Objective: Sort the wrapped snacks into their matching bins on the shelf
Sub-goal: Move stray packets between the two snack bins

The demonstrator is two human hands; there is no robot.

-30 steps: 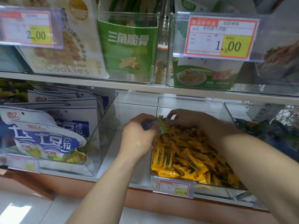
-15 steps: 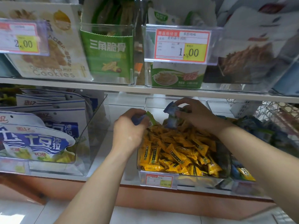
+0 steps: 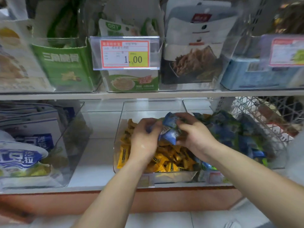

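Blue packets (image 3: 169, 131) between curled fingers (image 3: 185, 128)

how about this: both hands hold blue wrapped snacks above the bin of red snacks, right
Wrong colour: the head view shows the left hand and right hand holding blue wrapped snacks above the bin of yellow snacks, not red.

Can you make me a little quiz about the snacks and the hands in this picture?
1. True or false: the clear bin below both hands holds yellow snacks.
2. What colour are the packets held between the left hand and the right hand? A red, B blue, C pink.
3. Fill the gap: the price tag higher up reads ____.
Key: 1 true; 2 B; 3 1.00.
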